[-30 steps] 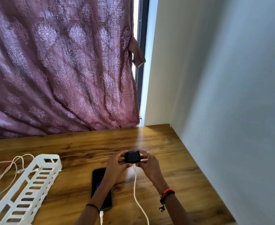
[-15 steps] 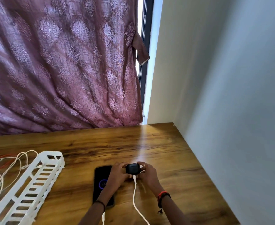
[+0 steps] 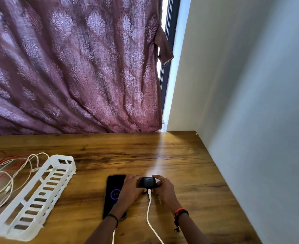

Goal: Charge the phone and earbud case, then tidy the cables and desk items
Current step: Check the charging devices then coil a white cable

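White and red loose cables (image 3: 9, 175): tangled heap at the far left of the surface (image 3: 189, 164), not yet tidied. Risk: pulling one strand tightens the knots.
White tray (image 3: 39, 196): slotted, just right of the heap, with strands running up to its left rim. Risk: a tug on those could drag it.
Phone (image 3: 114, 194): flat, screen up, charge ring lit, and its phone lead (image 3: 113, 235) exits at the near end. The left wrist crosses over it. Risk: a forearm drag shifts it and unseats the plug.
Left hand (image 3: 130, 189): fingers curled on the case's left side.
Earbud case (image 3: 148, 182): black, held between both hands just right of the phone's top, low at the surface. Cannot tell whether it touches.
White cable (image 3: 149, 208): plugged into the case's near face and runs toward the person. Risk: the stiff lead tips or twists the light case on release, or a half-seated plug pops out.
Right hand (image 3: 164, 189): fingers clamped on the case's right side.
Change: the case and both hands are lower and nearer the person than a second ago, when the case was held up beyond the phone's top.
Change, phone: the ring now shows plainly; it was barely visible then.
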